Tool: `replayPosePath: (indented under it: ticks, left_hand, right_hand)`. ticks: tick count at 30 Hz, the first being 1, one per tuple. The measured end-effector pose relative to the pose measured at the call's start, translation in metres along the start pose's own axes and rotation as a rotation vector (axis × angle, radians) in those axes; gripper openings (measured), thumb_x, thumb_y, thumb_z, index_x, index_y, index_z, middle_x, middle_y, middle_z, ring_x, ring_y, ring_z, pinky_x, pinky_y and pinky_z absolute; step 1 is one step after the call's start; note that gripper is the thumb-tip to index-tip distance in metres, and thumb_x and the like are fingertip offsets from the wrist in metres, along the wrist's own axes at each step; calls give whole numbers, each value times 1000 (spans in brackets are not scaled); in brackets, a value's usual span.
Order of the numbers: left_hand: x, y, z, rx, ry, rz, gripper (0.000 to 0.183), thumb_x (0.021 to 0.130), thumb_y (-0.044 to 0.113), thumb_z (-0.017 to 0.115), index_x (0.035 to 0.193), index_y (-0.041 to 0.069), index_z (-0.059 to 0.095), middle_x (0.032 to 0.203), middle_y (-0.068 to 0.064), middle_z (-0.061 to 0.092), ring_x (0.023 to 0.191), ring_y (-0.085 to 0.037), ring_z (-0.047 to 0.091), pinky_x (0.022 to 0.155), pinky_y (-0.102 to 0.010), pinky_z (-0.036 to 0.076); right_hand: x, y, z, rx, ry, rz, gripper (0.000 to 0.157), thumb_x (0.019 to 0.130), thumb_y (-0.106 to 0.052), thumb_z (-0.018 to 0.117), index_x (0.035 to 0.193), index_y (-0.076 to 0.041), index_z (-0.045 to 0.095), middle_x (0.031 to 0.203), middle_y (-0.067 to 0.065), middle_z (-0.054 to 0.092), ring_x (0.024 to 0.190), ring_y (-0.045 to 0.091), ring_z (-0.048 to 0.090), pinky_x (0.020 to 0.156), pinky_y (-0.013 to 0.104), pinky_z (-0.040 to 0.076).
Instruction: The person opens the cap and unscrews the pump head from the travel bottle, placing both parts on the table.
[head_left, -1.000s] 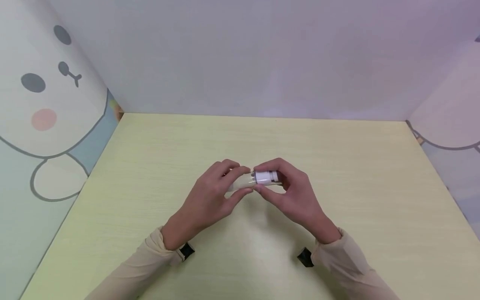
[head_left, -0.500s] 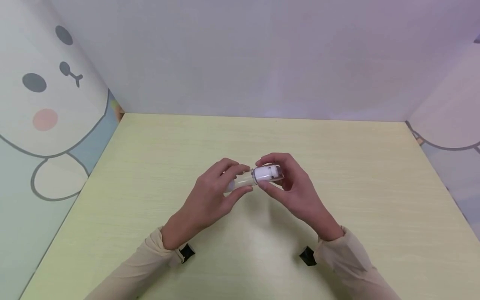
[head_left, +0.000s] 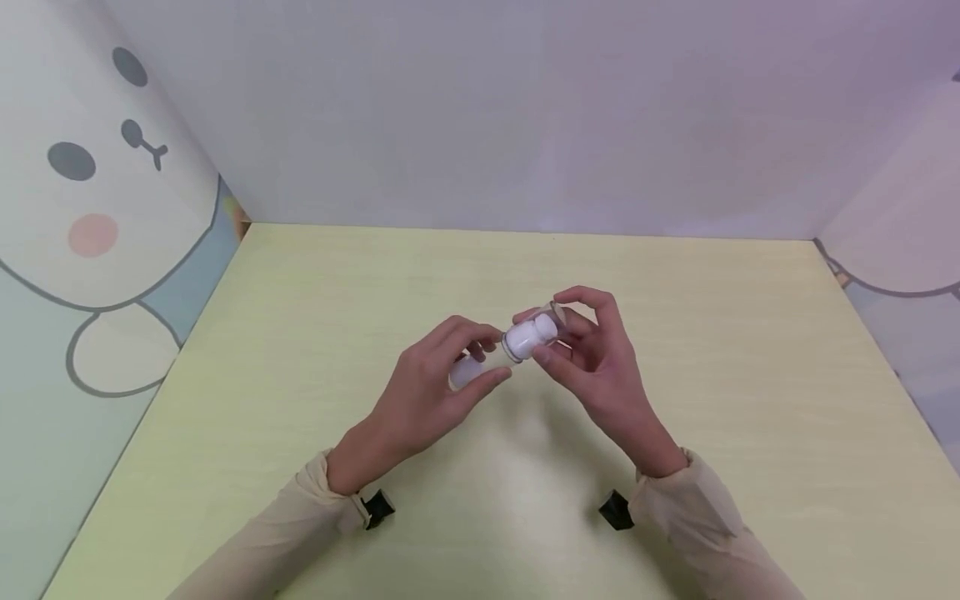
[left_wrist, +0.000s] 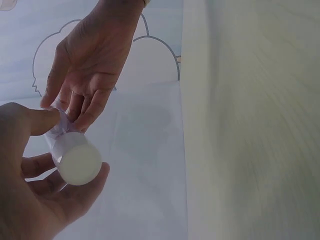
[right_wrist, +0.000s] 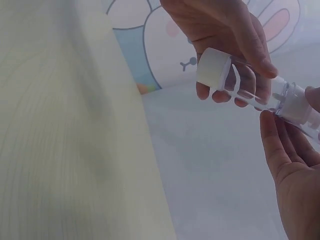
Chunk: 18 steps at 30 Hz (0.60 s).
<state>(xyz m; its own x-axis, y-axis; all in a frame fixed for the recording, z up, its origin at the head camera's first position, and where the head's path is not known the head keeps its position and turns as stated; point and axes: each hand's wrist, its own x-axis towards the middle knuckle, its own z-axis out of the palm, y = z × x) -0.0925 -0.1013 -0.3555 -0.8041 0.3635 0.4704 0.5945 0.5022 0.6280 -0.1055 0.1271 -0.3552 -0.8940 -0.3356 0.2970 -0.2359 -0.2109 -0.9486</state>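
A small clear bottle with a white base and a white top is held slanted above the table. My left hand holds its body near the base, thumb on one side and fingers on the other. In the left wrist view the round white base faces the camera. At the other end, my right hand pinches the white top and a clear cap between thumb and fingers. The right wrist view shows the see-through body; how far the cap covers the top is hard to tell.
The pale wooden table lies below both hands. A plain grey-white wall rises behind it, and cartoon-printed panels flank the sides. Black wrist devices stick out from the beige sleeves.
My right hand has moved up and away, with its fingers spreading. The bottle's top end has tilted upward, and more of the white top shows. My left hand has barely moved.
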Motion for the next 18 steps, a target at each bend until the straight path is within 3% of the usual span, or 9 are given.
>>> replayPosePath:
  ticks: [6, 18]
  left_hand:
    - [0, 1, 0, -44, -5, -4, 36, 89, 19, 84, 120, 11, 68, 106, 0, 71, 95, -10, 67, 80, -25, 60]
    - [0, 4, -2, -71, -44, -51, 36, 90, 18, 84, 121, 11, 68, 108, -3, 72, 95, -11, 69, 82, -27, 64]
  right_hand:
    - [-1, -1, 1, 6, 6, -55, 51, 96, 11, 64, 135, -14, 42, 128, 10, 70, 117, 23, 70, 98, 27, 60]
    - [4, -4, -2, -24, -3, -134, 51, 94, 13, 67, 135, 1, 40, 128, 11, 68, 114, 24, 69, 92, 24, 61]
